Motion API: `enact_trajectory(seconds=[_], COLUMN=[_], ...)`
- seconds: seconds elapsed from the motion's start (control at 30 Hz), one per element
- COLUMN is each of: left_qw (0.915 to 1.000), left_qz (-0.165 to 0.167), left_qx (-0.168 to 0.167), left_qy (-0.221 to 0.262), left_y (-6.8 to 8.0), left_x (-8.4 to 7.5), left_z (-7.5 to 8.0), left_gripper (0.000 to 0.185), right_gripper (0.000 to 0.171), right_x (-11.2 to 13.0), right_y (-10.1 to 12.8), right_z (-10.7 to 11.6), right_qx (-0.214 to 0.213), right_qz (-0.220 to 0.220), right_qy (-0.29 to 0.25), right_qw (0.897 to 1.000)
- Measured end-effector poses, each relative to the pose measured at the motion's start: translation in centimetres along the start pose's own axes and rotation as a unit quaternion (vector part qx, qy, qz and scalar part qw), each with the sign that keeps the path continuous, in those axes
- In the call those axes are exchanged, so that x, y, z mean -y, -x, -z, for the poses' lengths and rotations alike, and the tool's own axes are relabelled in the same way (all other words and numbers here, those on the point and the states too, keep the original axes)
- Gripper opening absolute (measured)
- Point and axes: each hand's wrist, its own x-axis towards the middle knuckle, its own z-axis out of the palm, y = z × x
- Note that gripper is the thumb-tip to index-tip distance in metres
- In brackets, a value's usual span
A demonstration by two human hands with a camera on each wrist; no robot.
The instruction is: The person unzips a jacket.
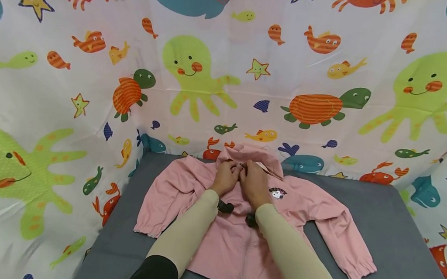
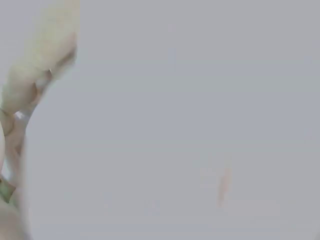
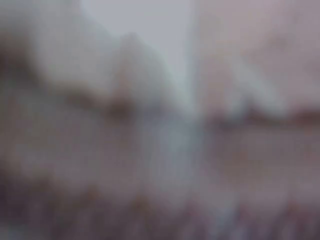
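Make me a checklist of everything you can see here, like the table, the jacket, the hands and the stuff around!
Surface: grey table, flat.
Job's things: pink jacket lying front up, sleeves spread, hood toward the curtain, small patch on the chest.
Clutter: nothing seen.
Hands: left hand and right hand together at the jacket's collar, fingers curled on the fabric; wrist views too blurred to help.
Cables: nothing seen.
Surroundings: sea-animal curtain behind and on both sides.
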Motion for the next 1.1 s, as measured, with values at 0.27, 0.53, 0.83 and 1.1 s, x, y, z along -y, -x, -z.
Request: enact_trajectory(seconds=[0.27,0.53,0.83,1.1], left_qw=[0.9992,0.9940,0.9814,0.9765], left_qz=[-0.005,-0.019,-0.020,-0.044], left_qx=[-0.020,-0.107,-0.191,-0.211], left_qy=[-0.034,-0.018,-0.006,0.003], left_y=[-0.1,-1.7,-4.1,-6.5], left_x=[-2.5,-6.1,-9.7,-11.9], left_z=[1.6,3.9,8.0,10.2], left_gripper=[0.022,0.021,0.023,0.024], right_gripper=[0.007,0.006,0.022,0.023], right_x=[1.2,2.8,3.3,6.6], right_y=[0.0,0.4,5.8,11.0], right_z=[1.9,5.5,7.8,11.5], right_qx=[-0.038,0.012,0.038,0.079], right_qz=[0.075,0.095,0.116,0.149], right_qy=[0.003,-0.009,-0.025,0.031], right_qw=[0.996,0.995,0.992,0.985])
